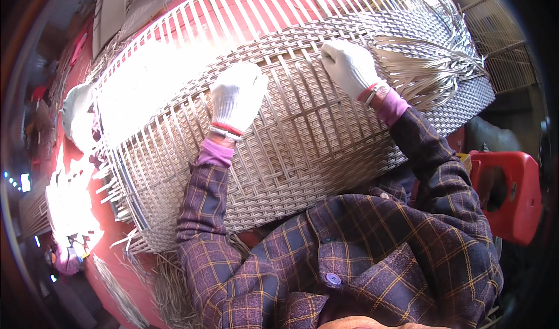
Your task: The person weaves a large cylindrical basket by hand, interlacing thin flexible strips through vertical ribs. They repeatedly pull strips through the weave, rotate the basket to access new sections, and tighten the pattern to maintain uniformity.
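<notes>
A large half-woven basket (314, 131) of pale flat strips lies on its side in front of me, its open ribs pointing left and up. My left hand (236, 96), in a white glove, lies flat on the woven wall with fingers spread near the edge of the weave. My right hand (349, 66), also gloved in white, presses on the wall farther right, fingers curled beside a bundle of loose strips (431, 67). Whether it grips a strip I cannot tell. Both sleeves are dark plaid with pink cuffs.
A red plastic stool (509, 195) stands at the right. Loose strips and offcuts (169, 288) lie on the red floor at the lower left. A wire rack (503, 55) stands at the far right. Bright glare hides the basket's left part.
</notes>
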A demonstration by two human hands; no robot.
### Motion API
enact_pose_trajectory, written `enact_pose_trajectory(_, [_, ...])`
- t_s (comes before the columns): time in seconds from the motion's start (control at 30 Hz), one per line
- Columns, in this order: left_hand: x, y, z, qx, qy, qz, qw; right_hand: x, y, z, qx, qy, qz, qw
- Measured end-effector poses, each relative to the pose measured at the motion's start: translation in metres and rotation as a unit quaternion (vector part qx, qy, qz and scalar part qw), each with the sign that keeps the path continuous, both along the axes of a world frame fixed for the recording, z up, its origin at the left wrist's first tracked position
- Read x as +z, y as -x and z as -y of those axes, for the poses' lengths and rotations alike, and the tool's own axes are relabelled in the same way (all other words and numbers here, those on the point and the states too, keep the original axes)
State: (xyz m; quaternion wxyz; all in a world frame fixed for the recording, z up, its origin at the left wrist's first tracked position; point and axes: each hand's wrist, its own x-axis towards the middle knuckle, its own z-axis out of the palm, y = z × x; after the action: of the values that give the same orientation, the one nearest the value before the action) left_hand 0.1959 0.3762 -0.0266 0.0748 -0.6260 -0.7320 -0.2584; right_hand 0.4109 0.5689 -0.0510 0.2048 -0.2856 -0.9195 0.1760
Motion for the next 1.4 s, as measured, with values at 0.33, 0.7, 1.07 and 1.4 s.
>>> enact_pose_trajectory(0.33, [-0.021,-0.022,-0.047,0.094,0.021,-0.001,0.995,-0.026,0.014,-0.034,0.027,-0.053,-0.052,0.997])
enact_pose_trajectory(0.7, [-0.029,-0.024,-0.040,0.075,-0.080,0.026,0.994,0.013,-0.028,-0.069,-0.048,-0.113,0.081,0.989])
enact_pose_trajectory(1.07, [-0.032,-0.024,-0.043,0.108,-0.046,0.009,0.993,0.017,-0.023,-0.085,-0.012,-0.050,-0.056,0.997])
enact_pose_trajectory(1.4, [-0.011,-0.072,0.028,0.065,-0.030,0.132,0.989,0.113,-0.171,0.010,0.016,-0.015,-0.104,0.994])
